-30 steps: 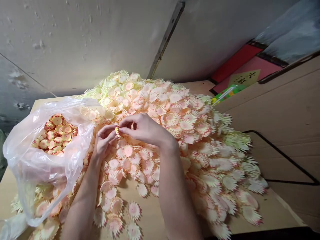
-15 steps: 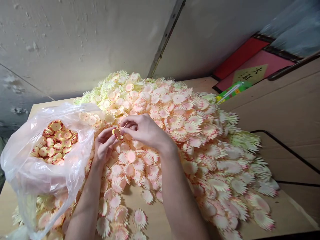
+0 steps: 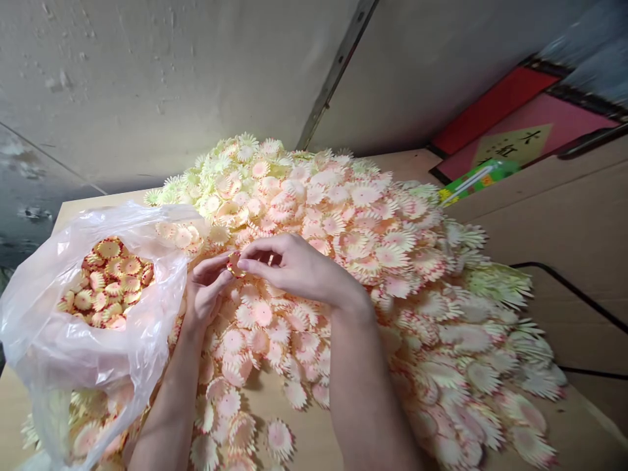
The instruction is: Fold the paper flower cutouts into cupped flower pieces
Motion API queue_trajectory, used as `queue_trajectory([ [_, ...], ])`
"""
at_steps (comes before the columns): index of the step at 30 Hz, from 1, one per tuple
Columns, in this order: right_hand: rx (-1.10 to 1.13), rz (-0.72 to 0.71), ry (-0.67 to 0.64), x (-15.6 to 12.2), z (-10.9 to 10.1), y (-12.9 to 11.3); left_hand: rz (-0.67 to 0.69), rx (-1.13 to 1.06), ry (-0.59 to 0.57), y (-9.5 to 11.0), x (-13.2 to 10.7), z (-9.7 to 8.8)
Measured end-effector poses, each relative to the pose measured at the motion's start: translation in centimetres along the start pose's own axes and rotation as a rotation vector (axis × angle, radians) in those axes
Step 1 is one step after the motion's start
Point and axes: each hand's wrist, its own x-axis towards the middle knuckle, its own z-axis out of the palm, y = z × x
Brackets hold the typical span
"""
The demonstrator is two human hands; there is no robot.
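Note:
Between my two hands is a small artificial flower piece (image 3: 236, 264) with yellowish petals and red tips. My left hand (image 3: 209, 291) pinches its left side between thumb and fingers. The bent fingers of my right hand (image 3: 279, 265) close on its right side. Beneath and around both hands spreads a large heap of flat pink and cream flower pieces (image 3: 338, 229). Left of my hands sits an open translucent plastic bag (image 3: 118, 356), with several small curled flower pieces (image 3: 115, 281) inside.
The wooden table (image 3: 299, 428) shows in front. A grey wall (image 3: 171, 85) rises behind. On the right stand a cardboard box (image 3: 564, 216), red and pink packets (image 3: 579, 118), a green packet (image 3: 483, 180) and a black cable (image 3: 579, 288).
The view has shifted slightly, so most things sit farther right. My right hand's fingers have come further over the flower piece, which is now turned and more covered.

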Motion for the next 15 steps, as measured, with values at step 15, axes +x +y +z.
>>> queue_trajectory([
  [15, -0.086, -0.015, -0.091, 0.07, 0.06, -0.05, -0.019, 0.095, -0.054, -0.17, -0.04, -0.28],
])
